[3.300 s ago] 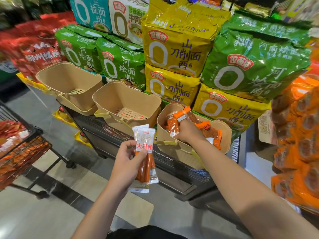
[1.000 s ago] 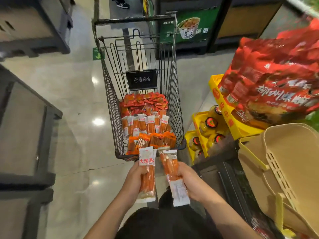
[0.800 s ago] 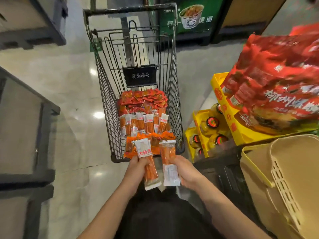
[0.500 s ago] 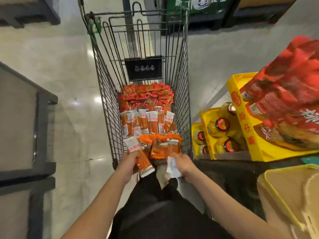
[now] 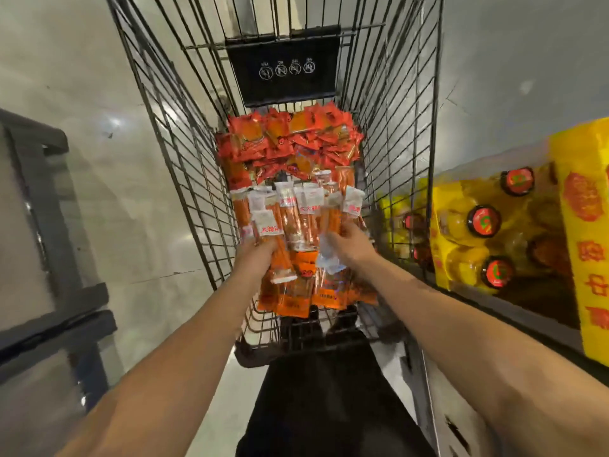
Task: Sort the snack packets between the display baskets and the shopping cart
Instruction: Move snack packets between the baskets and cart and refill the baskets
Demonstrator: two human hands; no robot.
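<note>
While both hands reach into the shopping cart [image 5: 392,133], each brings a snack packet to the middle row

Left hand [image 5: 255,255] grips a white-topped packet [image 5: 275,245] by its lower half; right hand [image 5: 349,245] pinches a clear-ended packet [image 5: 328,255], blurred; film looks light, floppy, slick, so hold mid-body; wire walls close on both sides, room only above; yellow crate [image 5: 461,232] just right

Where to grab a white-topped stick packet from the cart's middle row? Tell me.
Pinch the white header end of a white-topped stick packet, coming from above. The packets lie flat, side by side in the shopping cart, so the long edges are crowded; the headers show clear.
</note>
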